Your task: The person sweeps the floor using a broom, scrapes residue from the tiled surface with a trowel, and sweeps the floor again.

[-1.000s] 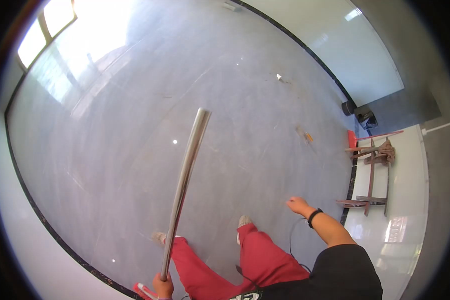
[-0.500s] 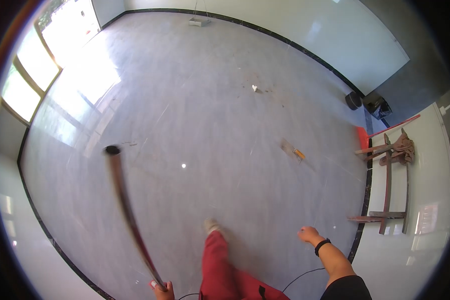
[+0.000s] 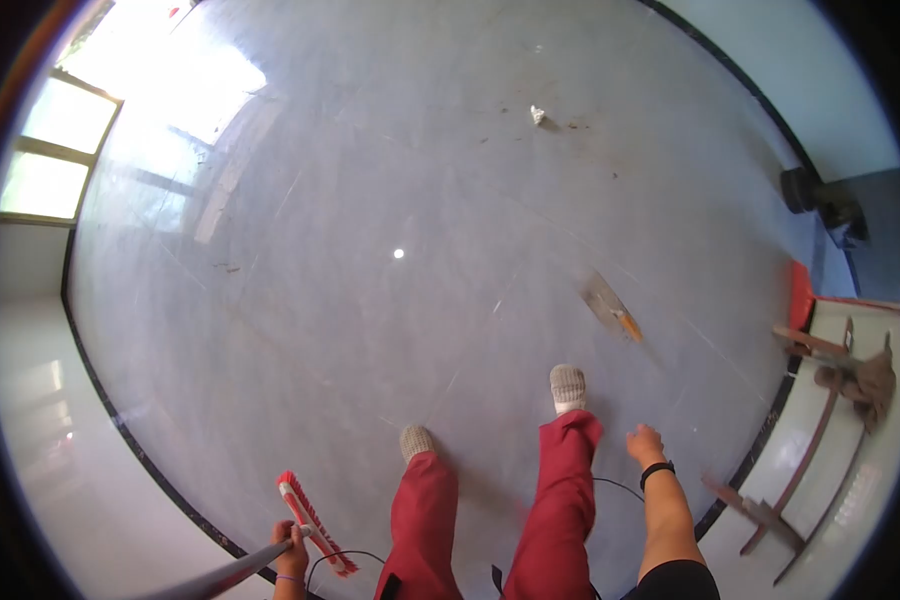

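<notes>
My left hand [image 3: 290,552] is wrapped around the grey handle of a broom [image 3: 215,575], close to its head. The broom head [image 3: 315,525] has red bristles and lies low beside my left leg. Toward the lower left the handle runs out of view. My right hand [image 3: 645,443] hangs by my right leg with its fingers curled in, and nothing shows in it. Ahead of that hand a trowel [image 3: 602,300] with a yellow-orange handle lies on the grey floor [image 3: 400,330].
A small whitish lump [image 3: 538,116] lies among brown crumbs farther ahead. Along the right wall are a black bucket [image 3: 797,190], a red dustpan [image 3: 802,292] and a wooden frame [image 3: 820,440] draped with brown cloth [image 3: 875,385]. A thin black cable [image 3: 618,483] passes near my legs.
The broom handle has swung from pointing forward to pointing down-left, and the red head has come into view. I have stepped forward; the trowel now appears closer.
</notes>
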Available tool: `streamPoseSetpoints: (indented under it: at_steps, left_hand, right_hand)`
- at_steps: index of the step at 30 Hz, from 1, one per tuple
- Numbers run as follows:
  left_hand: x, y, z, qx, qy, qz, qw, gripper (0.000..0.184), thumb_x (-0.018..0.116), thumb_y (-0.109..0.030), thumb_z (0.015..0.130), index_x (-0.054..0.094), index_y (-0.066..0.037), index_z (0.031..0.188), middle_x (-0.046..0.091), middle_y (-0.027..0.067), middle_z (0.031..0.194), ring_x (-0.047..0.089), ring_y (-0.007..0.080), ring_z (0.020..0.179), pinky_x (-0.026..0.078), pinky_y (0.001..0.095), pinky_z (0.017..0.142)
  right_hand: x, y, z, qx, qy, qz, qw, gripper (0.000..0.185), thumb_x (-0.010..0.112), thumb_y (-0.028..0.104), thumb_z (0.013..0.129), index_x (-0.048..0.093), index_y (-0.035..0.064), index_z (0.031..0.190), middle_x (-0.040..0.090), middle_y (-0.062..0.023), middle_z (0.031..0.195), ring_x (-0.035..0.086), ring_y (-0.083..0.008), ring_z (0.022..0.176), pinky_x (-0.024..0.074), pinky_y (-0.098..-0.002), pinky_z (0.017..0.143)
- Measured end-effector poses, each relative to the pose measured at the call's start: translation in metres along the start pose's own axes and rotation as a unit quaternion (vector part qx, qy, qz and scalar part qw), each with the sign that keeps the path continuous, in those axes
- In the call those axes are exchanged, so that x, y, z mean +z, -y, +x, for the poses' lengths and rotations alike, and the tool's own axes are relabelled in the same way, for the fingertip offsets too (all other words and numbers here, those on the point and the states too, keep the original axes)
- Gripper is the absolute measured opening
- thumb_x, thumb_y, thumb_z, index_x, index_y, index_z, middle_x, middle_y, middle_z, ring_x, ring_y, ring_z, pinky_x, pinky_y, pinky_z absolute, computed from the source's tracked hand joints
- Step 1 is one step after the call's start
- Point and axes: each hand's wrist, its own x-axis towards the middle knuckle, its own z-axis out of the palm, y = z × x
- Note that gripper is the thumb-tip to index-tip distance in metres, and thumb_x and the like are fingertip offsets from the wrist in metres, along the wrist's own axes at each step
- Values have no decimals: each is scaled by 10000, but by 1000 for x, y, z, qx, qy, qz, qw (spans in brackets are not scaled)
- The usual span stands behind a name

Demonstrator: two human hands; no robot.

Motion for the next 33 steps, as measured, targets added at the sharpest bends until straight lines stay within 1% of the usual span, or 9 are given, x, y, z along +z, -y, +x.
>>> streamPoseSetpoints:
  at_steps: [4,9,13,15,18,21,26,28,33]
  left_hand:
    - [22,-34,-14,-37,-96,29,994,141,525,-110,863,499,2,944,532,80,846,514,149,776,433,280,713]
    - [45,-48,-32,-93,-155,74,981,153,533,-125,874,496,-3,959,536,85,875,510,157,829,425,290,769]
    - [44,-28,-17,-129,-132,143,972,167,532,-145,876,500,-8,966,539,73,868,509,152,822,427,293,764]
    - [34,5,-21,-140,-136,144,970,168,528,-153,878,503,-13,967,540,68,863,509,142,811,429,285,748]
    - [25,29,-1,-339,-145,52,928,190,520,-209,884,492,-50,984,543,56,861,545,100,650,433,217,505]
    - [19,56,16,-404,-170,-14,899,225,532,-273,879,469,-84,985,536,44,827,567,110,612,440,214,461]
    - [-4,127,24,-449,-217,-117,859,179,545,-234,876,469,-97,962,542,39,814,572,110,604,473,219,498]
    - [-16,124,19,-457,-234,-156,844,165,550,-219,875,470,-98,954,544,36,805,572,110,595,474,219,500]
    - [-35,135,-23,-490,-299,-301,761,125,554,-116,865,485,-56,950,554,49,809,575,111,603,474,206,532]
  right_hand:
    - [-48,44,135,-27,-21,1,999,574,551,336,809,380,60,1283,378,-186,1322,405,-362,1181,379,-452,949]
    - [-66,91,278,-107,-181,99,973,702,618,265,768,273,24,1330,329,-195,1354,346,-364,1232,333,-409,1006]
    - [-59,157,316,-92,-43,72,992,658,620,250,767,316,15,1301,410,-211,1297,398,-357,1201,354,-396,986]
    - [-46,187,310,-89,-63,126,986,568,623,261,770,397,16,1231,509,-216,1187,478,-352,1125,381,-398,953]
    - [-41,232,303,-70,-63,46,994,499,619,247,764,457,12,1174,548,-209,1130,524,-336,1075,419,-384,899]
    - [-39,280,279,-154,-87,50,983,393,641,254,745,534,4,1030,599,-203,977,576,-347,928,451,-404,783]
    - [-68,356,200,-265,-123,2,956,326,658,224,723,536,0,928,604,-151,772,598,-296,701,479,-394,642]
    - [-118,382,130,-197,-12,89,976,266,653,196,739,522,15,882,567,-100,667,560,-218,513,464,-357,468]
    - [-169,471,-8,-169,7,-24,985,199,592,170,793,493,39,904,503,-55,607,502,-167,450,403,-319,362]
